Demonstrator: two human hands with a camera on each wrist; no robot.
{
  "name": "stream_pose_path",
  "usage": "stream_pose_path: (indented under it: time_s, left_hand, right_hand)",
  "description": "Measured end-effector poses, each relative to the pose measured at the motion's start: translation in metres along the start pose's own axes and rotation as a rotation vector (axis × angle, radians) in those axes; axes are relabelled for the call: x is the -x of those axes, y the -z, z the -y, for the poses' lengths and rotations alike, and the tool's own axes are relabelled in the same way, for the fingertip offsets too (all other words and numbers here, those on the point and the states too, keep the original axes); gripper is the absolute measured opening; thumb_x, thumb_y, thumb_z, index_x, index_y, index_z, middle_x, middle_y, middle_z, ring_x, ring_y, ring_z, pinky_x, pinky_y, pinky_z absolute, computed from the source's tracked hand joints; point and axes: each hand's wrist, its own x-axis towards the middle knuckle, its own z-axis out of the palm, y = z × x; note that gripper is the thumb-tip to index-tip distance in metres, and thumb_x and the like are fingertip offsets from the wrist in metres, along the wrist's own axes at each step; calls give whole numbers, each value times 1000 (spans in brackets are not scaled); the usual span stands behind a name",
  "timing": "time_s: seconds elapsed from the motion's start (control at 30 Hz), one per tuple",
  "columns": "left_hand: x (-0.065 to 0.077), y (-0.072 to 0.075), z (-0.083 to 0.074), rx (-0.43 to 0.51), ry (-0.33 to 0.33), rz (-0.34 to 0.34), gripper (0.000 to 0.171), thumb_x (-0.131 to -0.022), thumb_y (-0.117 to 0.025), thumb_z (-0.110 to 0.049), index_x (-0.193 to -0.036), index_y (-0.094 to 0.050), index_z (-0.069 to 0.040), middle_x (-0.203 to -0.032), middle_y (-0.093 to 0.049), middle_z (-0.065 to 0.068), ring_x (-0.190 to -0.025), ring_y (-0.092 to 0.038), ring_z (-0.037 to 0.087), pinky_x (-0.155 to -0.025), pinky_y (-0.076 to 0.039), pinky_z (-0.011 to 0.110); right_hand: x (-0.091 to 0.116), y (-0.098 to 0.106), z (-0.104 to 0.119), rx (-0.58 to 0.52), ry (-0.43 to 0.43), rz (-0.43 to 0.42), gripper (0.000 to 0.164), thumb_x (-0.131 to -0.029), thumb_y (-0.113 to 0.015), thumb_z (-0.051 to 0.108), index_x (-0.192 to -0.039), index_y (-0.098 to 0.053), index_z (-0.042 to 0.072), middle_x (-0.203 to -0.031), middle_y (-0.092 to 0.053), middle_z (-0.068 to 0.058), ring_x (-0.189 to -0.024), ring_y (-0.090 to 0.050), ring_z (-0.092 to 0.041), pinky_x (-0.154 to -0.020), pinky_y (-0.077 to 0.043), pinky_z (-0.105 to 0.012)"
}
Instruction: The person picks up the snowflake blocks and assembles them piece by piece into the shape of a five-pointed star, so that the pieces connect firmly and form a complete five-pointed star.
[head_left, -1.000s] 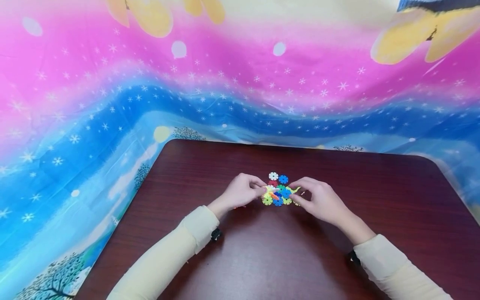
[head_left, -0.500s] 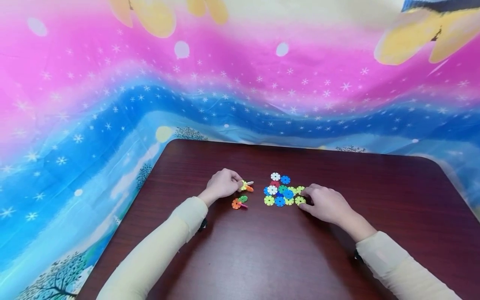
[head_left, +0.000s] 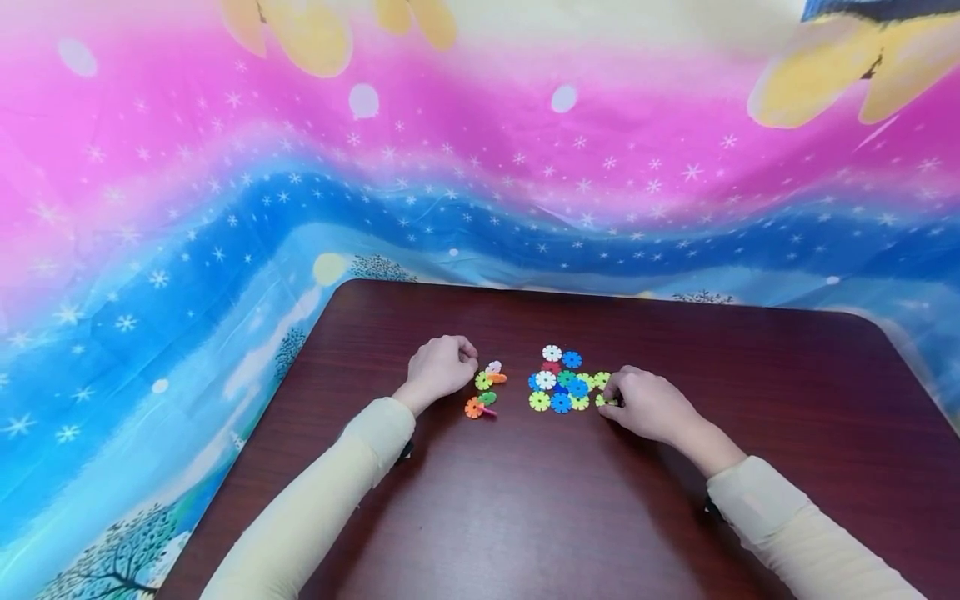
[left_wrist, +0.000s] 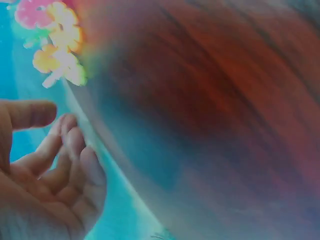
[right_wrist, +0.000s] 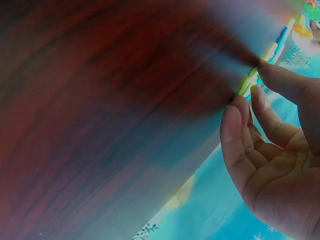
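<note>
In the head view, my left hand (head_left: 441,365) hovers just left of a small joined cluster of notched interlocking discs, its fingers loosely curled and holding nothing. That cluster has a yellow-green disc (head_left: 483,381), an orange disc (head_left: 497,378) and a pale disc (head_left: 493,367). My right hand (head_left: 651,402) pinches a yellow-green interlocking disc (head_left: 604,401) at the right end of the flat group, with thumb and forefinger at its edge. Part of this disc is hidden by the fingers. The right wrist view shows the thumb (right_wrist: 282,80) and fingers close around the disc's edge.
Several flat discs lie grouped mid-table, among them a white disc (head_left: 552,353), a blue disc (head_left: 561,402) and a red disc (head_left: 551,367). A second joined cluster, with an orange disc (head_left: 473,407), lies nearer on the left. A printed cloth (head_left: 465,167) hangs behind the table (head_left: 480,517).
My left hand has carried the yellow-green, orange and pale cluster leftward from the flat group, set it down and let go. My right hand has shifted from the group's upper right to its lower-right disc.
</note>
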Motion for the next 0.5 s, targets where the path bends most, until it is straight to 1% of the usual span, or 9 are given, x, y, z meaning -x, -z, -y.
stream_pose_path:
  time_s: [0.07,0.13,0.23,0.3,0.37,0.4,0.43,0.5]
  left_hand:
    - [3,-1,-10,-30,-87,-41,12,-95,-71,-26,-105,-77,-23,-91,-70,-11,-81,-64,13,-66,-53,38]
    - [6,-5,-23,-76,-195,-58,13,-95,-72,-28,-105,-78,-23,-93,-70,-11,-85,-63,12,-66,-53,37]
    - [12,-15,-43,-188,-358,-23,16,-96,-73,-32,-106,-79,-22,-96,-70,-9,-90,-61,13,-67,-54,34]
    - [15,-25,-53,-280,-443,15,21,-96,-73,-38,-109,-79,-23,-98,-70,-8,-90,-59,13,-68,-53,32]
    - [18,-33,-62,-376,-496,44,28,-95,-74,-44,-112,-79,-22,-99,-69,-6,-88,-57,14,-68,-53,31]
    - [19,-37,-65,-418,-507,54,31,-94,-75,-46,-113,-79,-22,-99,-68,-5,-87,-55,15,-69,-52,31]
    - [20,-40,-68,-453,-508,60,34,-93,-75,-49,-113,-79,-22,-99,-68,-4,-86,-55,15,-69,-52,31]
    - [20,-45,-70,-512,-489,58,38,-91,-75,-54,-110,-80,-21,-97,-67,-3,-85,-54,16,-68,-51,32]
  right_hand:
    - [-1,1,0,-31,-17,14,27,-87,-85,25,-105,-74,7,-97,-67,-3,-82,-62,-18,-76,-56,-44]
    - [-2,2,0,-51,-33,21,34,-86,-86,24,-111,-73,5,-97,-68,-4,-85,-63,-19,-79,-57,-45]
    - [-1,3,0,-68,-43,17,35,-86,-87,24,-112,-74,5,-98,-68,-5,-87,-63,-21,-80,-57,-46]
    - [0,3,1,-77,-37,3,33,-85,-88,23,-110,-75,5,-98,-67,-5,-86,-63,-21,-79,-57,-45]
    - [2,3,1,-84,-24,-15,31,-84,-88,21,-108,-75,5,-98,-67,-5,-85,-63,-20,-77,-57,-44]
    - [3,3,1,-89,-17,-23,31,-84,-89,21,-108,-75,6,-98,-67,-4,-85,-63,-20,-77,-57,-44]
    - [4,3,1,-99,-10,-27,30,-84,-88,20,-108,-75,6,-98,-67,-3,-85,-63,-20,-77,-58,-43]
    - [6,2,1,-118,2,-31,29,-85,-87,17,-109,-74,8,-98,-68,-2,-85,-64,-19,-76,-58,-42]
